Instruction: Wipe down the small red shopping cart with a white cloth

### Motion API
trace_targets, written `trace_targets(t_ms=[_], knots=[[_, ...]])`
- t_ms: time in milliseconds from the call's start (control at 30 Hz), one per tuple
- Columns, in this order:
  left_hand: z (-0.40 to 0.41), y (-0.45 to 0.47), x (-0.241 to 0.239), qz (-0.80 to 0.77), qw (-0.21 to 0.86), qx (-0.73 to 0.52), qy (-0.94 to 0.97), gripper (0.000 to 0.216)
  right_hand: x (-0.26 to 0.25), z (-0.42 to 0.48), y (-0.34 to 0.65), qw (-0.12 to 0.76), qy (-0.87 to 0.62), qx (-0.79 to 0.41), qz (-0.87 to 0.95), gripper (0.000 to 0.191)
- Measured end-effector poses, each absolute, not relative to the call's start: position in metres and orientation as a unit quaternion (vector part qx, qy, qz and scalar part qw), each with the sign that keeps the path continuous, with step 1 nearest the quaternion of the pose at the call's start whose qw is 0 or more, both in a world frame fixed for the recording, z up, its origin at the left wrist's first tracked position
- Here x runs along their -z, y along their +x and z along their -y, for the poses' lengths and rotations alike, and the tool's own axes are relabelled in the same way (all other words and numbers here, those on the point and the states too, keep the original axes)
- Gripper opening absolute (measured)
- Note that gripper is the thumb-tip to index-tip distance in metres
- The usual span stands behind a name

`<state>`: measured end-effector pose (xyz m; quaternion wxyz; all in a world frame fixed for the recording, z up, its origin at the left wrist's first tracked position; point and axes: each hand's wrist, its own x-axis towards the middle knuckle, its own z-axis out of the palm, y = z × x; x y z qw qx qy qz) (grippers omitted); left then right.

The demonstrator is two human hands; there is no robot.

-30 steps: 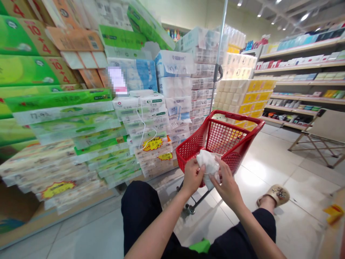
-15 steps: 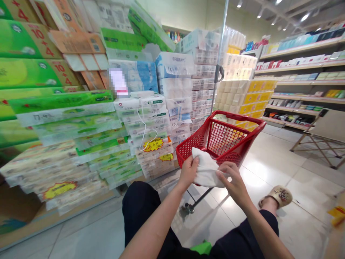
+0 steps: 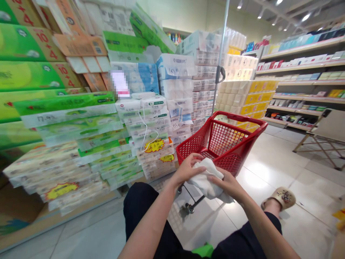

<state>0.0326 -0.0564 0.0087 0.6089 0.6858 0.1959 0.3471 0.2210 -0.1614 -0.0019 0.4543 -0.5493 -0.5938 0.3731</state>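
Observation:
A crumpled white cloth [image 3: 208, 180] is held between my two hands in front of the red shopping cart [image 3: 225, 140]. My left hand [image 3: 190, 168] grips its upper left part, fingers curled over the top and thumb along the near side. On the other side my right hand [image 3: 229, 183] is closed on the cloth, thumb pressed on its front. The lower part of the cloth hangs loosely below my fingers. Whether it is a plain rag or some folded garment I cannot tell.
Stacked packs of tissue paper [image 3: 145, 115] line the left, with a white cable [image 3: 145, 126] hanging over them. A metal pole [image 3: 221, 54] rises behind the cart. At right are a folding chair [image 3: 320, 131] and stocked shelves [image 3: 302, 77]. My clog-shod foot [image 3: 283, 198] rests on the tiles.
The cloth has gone from spread fairly flat to bunched and lower. My left hand has turned over its top, and my right hand has moved down and inward.

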Motion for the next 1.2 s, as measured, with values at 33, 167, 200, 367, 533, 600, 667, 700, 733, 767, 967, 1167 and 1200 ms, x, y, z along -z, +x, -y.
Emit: trace_targets(t_ms=[33,167,200,367,533,600,667,700,733,767,967,1167,1200], knots=[[0.054,0.032,-0.007,-0.21,0.581,-0.378,0.689,0.063,0.004,0.16,0.221,0.471,-0.554,-0.374,0.576,0.053],[0.061,0.029,-0.006,-0.319,0.343,-0.51,0.721,0.05,0.016,0.147,0.213,0.585,-0.568,-0.272,0.511,0.057],[0.067,0.029,-0.007,-0.337,0.282,-0.521,0.732,0.046,0.02,0.143,0.207,0.602,-0.569,-0.242,0.505,0.058],[0.093,0.037,0.007,-0.362,0.178,-0.443,0.801,0.051,0.042,0.136,0.166,0.58,-0.53,-0.219,0.579,0.055],[0.083,0.038,0.047,-0.327,0.147,-0.381,0.852,0.043,0.056,0.141,0.179,0.437,-0.541,-0.207,0.688,0.031],[0.076,0.034,0.058,-0.303,0.126,-0.371,0.869,0.047,0.052,0.135,0.204,0.429,-0.579,-0.135,0.68,0.035],[0.072,0.032,0.065,-0.288,0.104,-0.364,0.879,0.056,0.045,0.125,0.227,0.435,-0.606,-0.033,0.665,0.035],[0.07,0.031,0.066,-0.283,0.095,-0.361,0.883,0.059,0.042,0.119,0.236,0.427,-0.61,0.008,0.668,0.036],[0.069,0.03,0.067,-0.278,0.088,-0.359,0.887,0.061,0.039,0.113,0.243,0.408,-0.612,0.039,0.676,0.035],[0.067,0.029,0.067,-0.271,0.081,-0.356,0.891,0.062,0.037,0.107,0.247,0.384,-0.614,0.061,0.687,0.034],[0.063,0.018,0.059,-0.302,0.038,-0.358,0.883,0.055,0.041,0.087,0.241,0.281,-0.66,0.155,0.679,0.029],[0.083,0.04,0.058,-0.356,0.026,-0.399,0.844,0.038,0.034,0.081,0.224,0.238,-0.683,0.159,0.672,0.029],[0.085,0.043,0.06,-0.358,0.025,-0.4,0.843,0.034,0.034,0.082,0.221,0.237,-0.682,0.157,0.674,0.029]])
